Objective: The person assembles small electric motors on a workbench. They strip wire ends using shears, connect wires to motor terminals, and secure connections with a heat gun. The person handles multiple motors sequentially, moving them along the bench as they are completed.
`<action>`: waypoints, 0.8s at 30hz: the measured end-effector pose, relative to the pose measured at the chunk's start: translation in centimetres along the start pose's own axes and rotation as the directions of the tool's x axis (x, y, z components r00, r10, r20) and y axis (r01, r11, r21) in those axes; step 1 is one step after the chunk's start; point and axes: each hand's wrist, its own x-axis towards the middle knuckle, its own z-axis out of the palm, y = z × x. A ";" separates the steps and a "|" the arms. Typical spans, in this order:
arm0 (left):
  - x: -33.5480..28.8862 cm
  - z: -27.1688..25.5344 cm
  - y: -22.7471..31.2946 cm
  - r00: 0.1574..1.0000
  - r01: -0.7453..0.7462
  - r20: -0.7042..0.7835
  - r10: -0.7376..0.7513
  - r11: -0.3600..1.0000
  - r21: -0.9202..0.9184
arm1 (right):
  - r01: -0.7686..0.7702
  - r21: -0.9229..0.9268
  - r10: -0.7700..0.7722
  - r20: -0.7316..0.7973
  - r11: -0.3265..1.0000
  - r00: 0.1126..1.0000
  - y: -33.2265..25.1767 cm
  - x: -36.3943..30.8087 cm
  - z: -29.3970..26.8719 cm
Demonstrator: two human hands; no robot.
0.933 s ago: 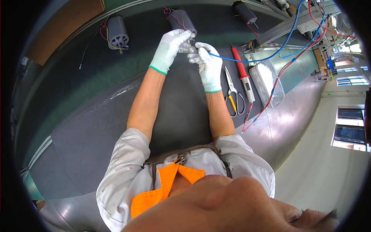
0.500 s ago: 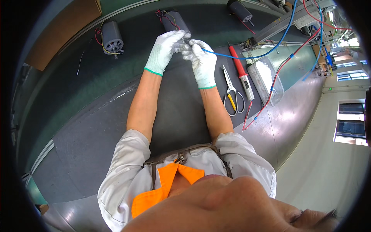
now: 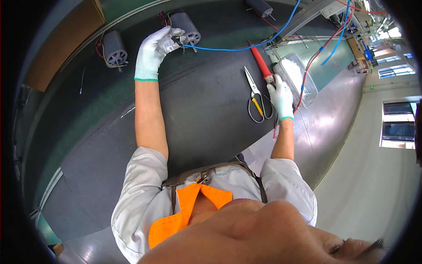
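Note:
My left hand [image 3: 157, 46], in a white glove with a green cuff, pinches a small dark clip-like piece [image 3: 177, 40] at the end of a blue cable [image 3: 228, 49]. It is beside a grey cylindrical motor [image 3: 186, 27] with a shaft and thin coloured wires. Whether the piece grips a wire is too small to tell. On the right, my gloved right hand [image 3: 281, 97] closes around the grey handle of a red-and-grey probe-like tool [image 3: 261, 61], whose thin tip points away from me. Scissors [image 3: 256, 94] with one yellow-marked handle lie just left of that hand.
A clear plastic box [image 3: 301, 83] with white contents stands right of the probe. Another motor [image 3: 115, 49] is at the left, and a dark one [image 3: 261, 8] farther back. A brown cardboard box [image 3: 61, 42] stands far left. A red cable [image 3: 323, 48] runs down the right side.
My right hand has left my left hand, moved right and nearer, and taken hold of the probe's handle. My left hand has shifted left with the blue cable's end.

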 end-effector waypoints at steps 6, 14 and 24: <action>-0.2 -1.0 0.9 0.998 -0.055 0.010 0.055 0.997 -0.056 | -0.118 0.686 0.085 0.081 0.718 0.993 -0.4 1.0 0.2; -0.4 -0.7 1.6 0.997 -0.073 -0.028 0.071 0.993 -0.096 | -0.272 0.906 -0.329 0.377 0.323 0.866 -5.3 5.5 -5.2; 0.4 -0.7 1.3 0.999 -0.037 0.018 0.039 0.994 -0.100 | -0.188 0.847 -0.392 0.413 0.498 0.822 -5.0 8.5 -2.5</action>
